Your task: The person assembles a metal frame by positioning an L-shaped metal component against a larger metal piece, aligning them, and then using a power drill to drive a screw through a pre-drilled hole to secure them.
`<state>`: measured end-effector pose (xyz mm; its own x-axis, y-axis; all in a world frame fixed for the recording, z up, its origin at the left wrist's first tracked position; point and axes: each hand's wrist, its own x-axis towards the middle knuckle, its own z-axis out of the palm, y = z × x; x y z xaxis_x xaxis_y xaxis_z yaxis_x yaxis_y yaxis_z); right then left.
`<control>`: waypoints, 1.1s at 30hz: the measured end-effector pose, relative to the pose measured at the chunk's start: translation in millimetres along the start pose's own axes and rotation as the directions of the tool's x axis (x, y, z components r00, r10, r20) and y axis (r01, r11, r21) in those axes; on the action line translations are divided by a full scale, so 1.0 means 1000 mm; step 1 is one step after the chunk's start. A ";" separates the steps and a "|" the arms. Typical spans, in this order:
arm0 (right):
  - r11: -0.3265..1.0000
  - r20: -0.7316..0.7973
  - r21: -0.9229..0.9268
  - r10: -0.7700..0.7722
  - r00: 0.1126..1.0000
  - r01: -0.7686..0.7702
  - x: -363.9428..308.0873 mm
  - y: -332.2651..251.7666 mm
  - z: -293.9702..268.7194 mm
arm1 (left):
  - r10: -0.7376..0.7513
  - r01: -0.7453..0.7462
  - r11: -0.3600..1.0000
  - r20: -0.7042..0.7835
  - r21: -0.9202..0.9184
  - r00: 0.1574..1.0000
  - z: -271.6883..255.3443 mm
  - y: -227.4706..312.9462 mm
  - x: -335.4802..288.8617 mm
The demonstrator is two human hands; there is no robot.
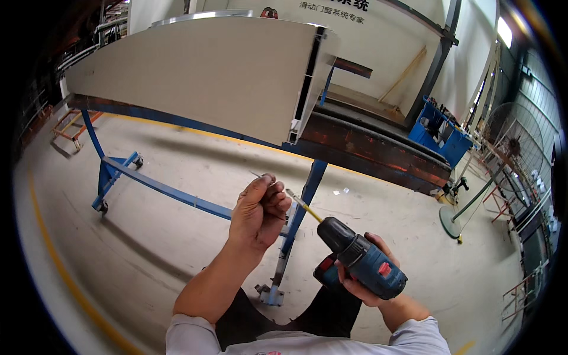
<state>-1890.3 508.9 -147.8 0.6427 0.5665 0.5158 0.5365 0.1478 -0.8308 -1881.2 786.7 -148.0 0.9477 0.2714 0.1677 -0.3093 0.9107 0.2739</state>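
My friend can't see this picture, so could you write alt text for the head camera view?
A person's right hand grips a blue-and-black cordless drill, its yellow bit pointing toward the left hand, which pinches a small thin piece. Beyond them, a large pale panel rests on a blue-legged workbench.

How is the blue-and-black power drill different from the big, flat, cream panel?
The blue-and-black power drill is much smaller than the flat cream panel. The drill is chunky and rounded, with a thin yellow rod sticking out; the panel is broad and flat. The right hand grips the drill, while no hand touches the panel. Both are up off the floor.
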 end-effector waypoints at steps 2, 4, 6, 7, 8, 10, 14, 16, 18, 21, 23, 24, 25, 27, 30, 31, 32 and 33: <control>1.000 0.056 0.006 0.026 0.998 -0.027 -0.001 -0.002 -0.003 | -0.037 0.040 0.998 -0.055 0.057 0.998 0.017 -0.004 -0.002; 0.985 0.041 -0.170 -0.013 0.999 0.020 0.000 -0.005 -0.008 | -0.053 0.056 0.997 -0.043 0.054 0.998 0.022 -0.009 -0.001; 0.937 0.028 -0.346 -0.049 0.998 0.056 -0.002 -0.003 -0.015 | -0.070 0.070 0.997 -0.002 0.042 0.998 0.025 -0.014 0.000; 0.968 0.013 -0.248 -0.026 1.000 0.029 -0.004 -0.001 -0.019 | -0.082 0.082 0.995 -0.004 0.056 0.997 0.025 -0.017 0.000; 0.989 0.000 -0.148 -0.003 1.000 0.003 -0.007 0.001 -0.022 | -0.086 0.086 0.995 0.009 0.048 0.996 0.026 -0.020 0.001; 0.998 -0.100 0.033 0.059 0.993 -0.056 -0.013 0.007 -0.016 | -0.104 0.103 0.993 0.020 0.050 0.994 0.026 -0.029 0.003; 0.995 -0.147 0.098 0.039 0.988 -0.025 -0.017 0.023 -0.030 | -0.138 0.134 0.983 0.023 0.127 0.990 0.029 -0.044 0.005; 0.991 -0.094 0.132 0.037 0.995 -0.024 -0.027 0.039 -0.044 | -0.132 0.124 0.978 0.036 0.165 0.991 0.029 -0.050 0.006; 0.986 -0.044 0.162 0.033 0.998 -0.026 -0.033 0.048 -0.048 | -0.125 0.111 0.978 0.066 0.178 0.990 0.028 -0.054 0.005; 0.980 -0.010 -0.063 -0.191 0.981 0.190 -0.011 0.030 -0.051 | -0.065 0.049 0.966 0.055 0.254 0.996 0.029 -0.054 0.004; 0.938 0.022 -0.168 -0.305 0.952 0.304 0.005 0.017 -0.056 | -0.040 0.032 0.967 0.024 0.254 0.999 0.033 -0.056 0.001; 0.920 0.033 -0.193 -0.341 0.939 0.341 0.012 0.013 -0.058 | -0.020 0.022 0.970 -0.009 0.242 1.000 0.035 -0.057 0.000; 0.881 0.107 -0.261 -0.379 0.919 0.394 0.016 0.009 -0.063 | -0.011 0.025 0.966 -0.055 0.259 0.998 0.042 -0.058 -0.002; 0.831 0.196 -0.281 -0.439 0.877 0.479 0.024 0.011 -0.072 | -0.007 0.002 0.970 0.018 0.243 1.000 0.048 -0.056 -0.005; 0.940 -0.047 0.331 0.108 0.993 -0.086 0.006 -0.004 -0.068 | -0.004 -0.022 0.984 0.146 0.174 0.989 0.056 -0.052 -0.004; 0.899 -0.037 0.432 0.099 0.994 -0.073 0.013 -0.003 -0.067 | 0.025 -0.063 0.986 0.233 0.157 0.972 0.060 -0.053 -0.001; 0.844 -0.029 0.532 0.095 0.995 -0.066 0.018 -0.002 -0.066 | 0.054 -0.103 0.985 0.317 0.138 0.947 0.065 -0.054 0.002; 0.780 -0.021 0.623 0.094 0.995 -0.061 0.024 -0.001 -0.064 | 0.070 -0.117 0.985 0.324 0.129 0.944 0.072 -0.057 0.004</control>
<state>-1840.7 470.5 -121.2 0.7018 0.5607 0.4394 0.0383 0.5862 -0.8092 -1865.3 713.3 -95.0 0.8473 0.2190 0.4838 -0.4256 0.8249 0.3721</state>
